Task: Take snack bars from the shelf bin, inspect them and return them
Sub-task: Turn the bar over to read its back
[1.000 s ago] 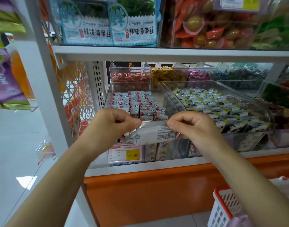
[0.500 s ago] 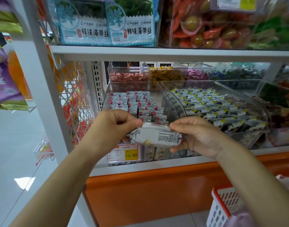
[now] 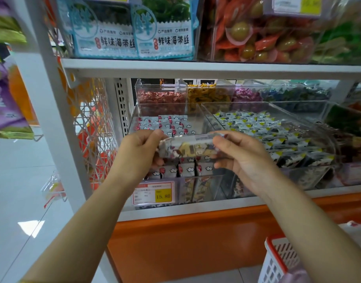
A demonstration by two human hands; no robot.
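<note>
The bar [image 3: 187,149] has been turned over. A second ago its plain white back, with a block of fine print, faced up; half a second ago it was mid-roll; now the pictured front shows, patches of brown, yellow and dark on silver. Both hands kept their ends through the turn: the left hand [image 3: 140,154] has fingers curled round the left end, and the right hand [image 3: 241,156] pinches the right end between thumb and fingers. The bar lies level between them, just above the front of the clear bin [image 3: 206,177] it belongs to, not touching the bars inside.

To my eye both faces have now been looked at, so the check is about done and putting it back comes next.

The print on the bar is too blurred to read. The bars in the bin carry red marks and small white clouds. The price tag [image 3: 153,194] on the bin's front reads 15.80 on yellow; its smaller lines are unreadable. On the shelf above, two blue packs [image 3: 118,40] read 鲜味海带丝 under a large 鲜.
</note>
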